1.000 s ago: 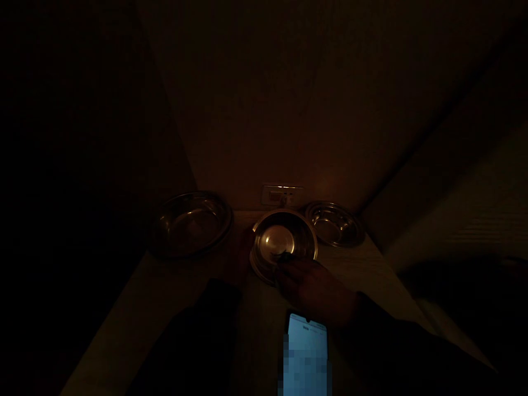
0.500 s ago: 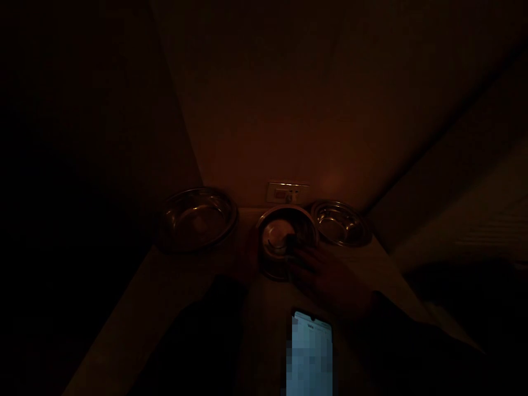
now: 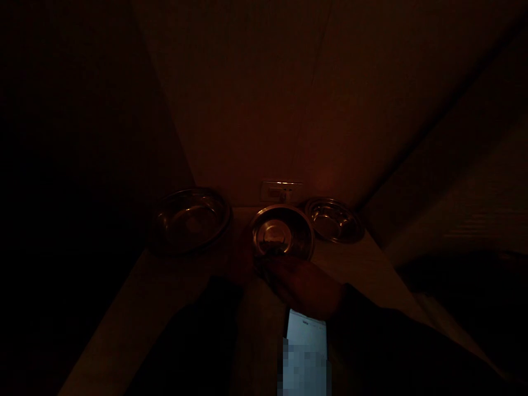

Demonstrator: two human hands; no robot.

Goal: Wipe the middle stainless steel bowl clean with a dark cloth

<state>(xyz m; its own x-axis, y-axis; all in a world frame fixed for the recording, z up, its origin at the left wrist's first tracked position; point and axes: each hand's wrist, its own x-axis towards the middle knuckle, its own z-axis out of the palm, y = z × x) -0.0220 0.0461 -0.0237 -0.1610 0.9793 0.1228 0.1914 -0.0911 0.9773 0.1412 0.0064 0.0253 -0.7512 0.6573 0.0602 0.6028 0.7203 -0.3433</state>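
Observation:
In the dim light a shiny steel bowl [image 3: 303,236] stands in the middle of the counter, tilted towards me. My left hand [image 3: 240,258] is closed round its left side, though the fingers are mostly lost in shadow. Across the near rim reaches my right hand [image 3: 303,281], its fingers bent over the edge. Something dark shows at those fingertips, too dim to name. Just below my right hand is a phone [image 3: 306,333] with its screen lit, partly covered at the top by that hand.
A wide steel dish [image 3: 192,223] is at the back left and a smaller steel dish [image 3: 332,223] at the back right of the pale counter [image 3: 358,275]. A socket plate [image 3: 282,191] with a plug is on the wall behind the bowl.
My right hand has moved from inside the bowl leftwards and towards me, onto its near rim. The bowl is tipped more towards me. The view has shifted slightly.

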